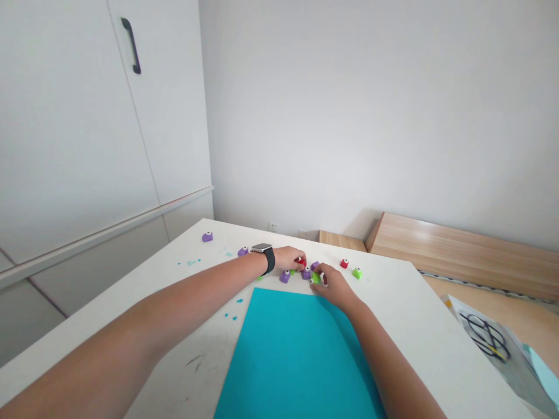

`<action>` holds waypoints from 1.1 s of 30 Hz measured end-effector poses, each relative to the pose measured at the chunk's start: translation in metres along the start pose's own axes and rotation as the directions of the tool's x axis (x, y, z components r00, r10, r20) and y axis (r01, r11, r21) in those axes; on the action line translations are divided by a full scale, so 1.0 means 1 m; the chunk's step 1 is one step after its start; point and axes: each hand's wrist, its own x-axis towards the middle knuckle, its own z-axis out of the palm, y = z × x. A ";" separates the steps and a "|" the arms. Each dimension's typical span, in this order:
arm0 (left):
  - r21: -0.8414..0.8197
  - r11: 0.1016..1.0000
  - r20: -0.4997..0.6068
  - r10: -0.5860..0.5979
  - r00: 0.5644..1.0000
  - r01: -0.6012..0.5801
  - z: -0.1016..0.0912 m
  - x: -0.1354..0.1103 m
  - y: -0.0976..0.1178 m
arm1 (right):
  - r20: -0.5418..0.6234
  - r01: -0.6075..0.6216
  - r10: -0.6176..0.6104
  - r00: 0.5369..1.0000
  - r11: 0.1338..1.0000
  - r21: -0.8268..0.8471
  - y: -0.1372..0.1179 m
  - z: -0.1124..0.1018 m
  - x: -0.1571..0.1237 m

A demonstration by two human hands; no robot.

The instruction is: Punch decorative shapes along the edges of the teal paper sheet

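My left hand (289, 258), wearing a black-strapped watch (264, 251) at the wrist, has its fingers closed around a small red paper punch (301, 263). My right hand (334, 284) curls over a green paper punch (315, 278) at the far edge of a teal sheet of paper (292, 349); a dark red bit shows beneath its fingers. Between the hands sit purple punches, one (306, 272) in the middle and another (285, 276) nearer the left hand. Part of the cluster is hidden by my fingers.
Further punches lie on the white table (393, 314): a red one (345, 263) and a green one (357, 273) to the right, purple ones (207, 237) to the left. Small teal cutouts (231, 317) are scattered left of the sheet. A wooden bench (458, 244) stands beyond the right edge.
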 end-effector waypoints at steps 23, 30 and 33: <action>0.203 0.977 -0.179 -0.025 0.984 0.062 -0.009 -0.055 0.002 | -0.164 0.017 -0.057 0.985 0.972 -0.236 0.004 0.007 -0.003; -0.122 0.979 -0.059 -0.170 0.984 0.162 0.012 -0.049 0.003 | -0.015 0.064 -0.069 0.998 0.972 -0.227 -0.013 0.028 0.004; -0.278 0.945 -0.029 -0.186 0.982 0.171 0.020 -0.026 0.002 | -0.051 0.066 -0.076 0.996 0.982 -0.175 -0.009 0.023 0.006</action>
